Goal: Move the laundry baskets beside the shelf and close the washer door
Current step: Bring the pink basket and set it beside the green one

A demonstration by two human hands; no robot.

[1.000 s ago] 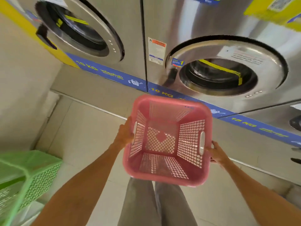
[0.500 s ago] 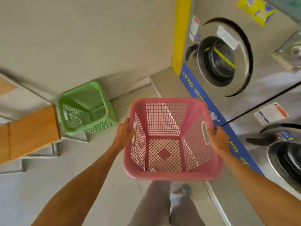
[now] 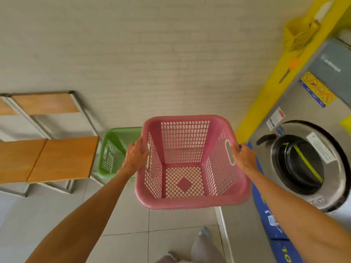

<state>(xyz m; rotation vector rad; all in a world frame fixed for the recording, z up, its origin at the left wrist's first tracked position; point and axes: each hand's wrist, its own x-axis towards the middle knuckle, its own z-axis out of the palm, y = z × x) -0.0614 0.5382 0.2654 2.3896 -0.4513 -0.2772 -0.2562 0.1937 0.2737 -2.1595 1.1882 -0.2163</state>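
Observation:
I carry an empty pink laundry basket (image 3: 190,200) in the air in front of me. My left hand (image 3: 135,154) grips its left handle and my right hand (image 3: 244,158) grips its right handle. A green laundry basket (image 3: 112,150) stands on the floor behind it, right beside the wooden shelf (image 3: 47,158), partly hidden by the pink one and my left hand. On the right, a steel washer has its round door (image 3: 307,166) shut against the front.
A pale brick wall runs across the back. A yellow post (image 3: 275,88) with a small yellow basket (image 3: 298,37) stands left of the washers. Tiled floor (image 3: 121,215) lies below, with a raised plinth under the washers. My legs show at the bottom.
I have turned left, away from the washers, still holding the pink basket. The shelf and green basket have come toward the centre; the washers have slid off to the right.

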